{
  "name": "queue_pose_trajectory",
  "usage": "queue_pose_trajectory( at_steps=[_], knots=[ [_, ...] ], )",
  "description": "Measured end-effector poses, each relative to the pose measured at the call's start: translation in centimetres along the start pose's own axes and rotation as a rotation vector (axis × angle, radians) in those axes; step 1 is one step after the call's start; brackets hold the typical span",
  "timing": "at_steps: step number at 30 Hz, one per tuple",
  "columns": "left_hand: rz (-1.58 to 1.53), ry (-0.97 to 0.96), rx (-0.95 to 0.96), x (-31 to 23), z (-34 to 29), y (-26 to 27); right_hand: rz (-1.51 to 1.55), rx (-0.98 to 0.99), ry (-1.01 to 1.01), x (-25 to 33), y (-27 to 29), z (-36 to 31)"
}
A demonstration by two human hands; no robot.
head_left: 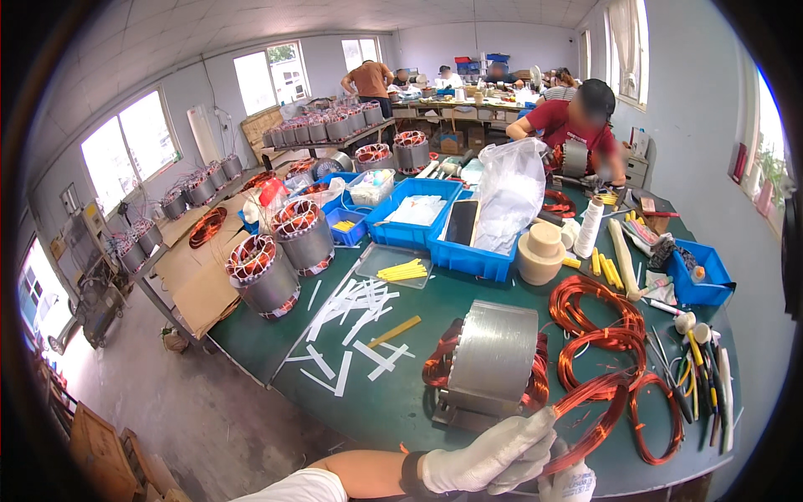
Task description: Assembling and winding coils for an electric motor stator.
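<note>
I see my gloved left hand closed around a bundle of copper wire coils at the near edge of the green counter. My right hand, also gloved, sits just below it, mostly cut off, so I cannot tell its grip. The coils lie touching the right side of a grey motor stator.

Beyond the grip and to its left, white paper strips lie scattered on the green table. Farther off stand blue bins; hand tools lie to the right.
</note>
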State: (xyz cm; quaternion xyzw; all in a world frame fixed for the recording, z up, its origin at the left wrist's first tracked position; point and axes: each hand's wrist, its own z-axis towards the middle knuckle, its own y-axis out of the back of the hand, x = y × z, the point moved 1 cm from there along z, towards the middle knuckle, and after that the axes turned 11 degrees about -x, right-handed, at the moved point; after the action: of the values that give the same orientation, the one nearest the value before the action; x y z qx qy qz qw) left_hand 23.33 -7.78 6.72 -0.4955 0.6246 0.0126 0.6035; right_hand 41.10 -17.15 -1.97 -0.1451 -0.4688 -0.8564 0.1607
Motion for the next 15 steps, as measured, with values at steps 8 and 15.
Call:
queue_pose_trajectory(
  at_steps=[8, 15],
  knots=[
    [-0.021, 0.036, -0.015, 0.5, 0.2, 0.0, 0.223, 0.197, 0.166, 2.5, 1.2, -0.4],
    [0.020, -0.051, 0.041, 0.7, -0.7, -0.9, 0.175, 0.000, -0.079, -0.3, -0.6, -0.3]
  ],
)
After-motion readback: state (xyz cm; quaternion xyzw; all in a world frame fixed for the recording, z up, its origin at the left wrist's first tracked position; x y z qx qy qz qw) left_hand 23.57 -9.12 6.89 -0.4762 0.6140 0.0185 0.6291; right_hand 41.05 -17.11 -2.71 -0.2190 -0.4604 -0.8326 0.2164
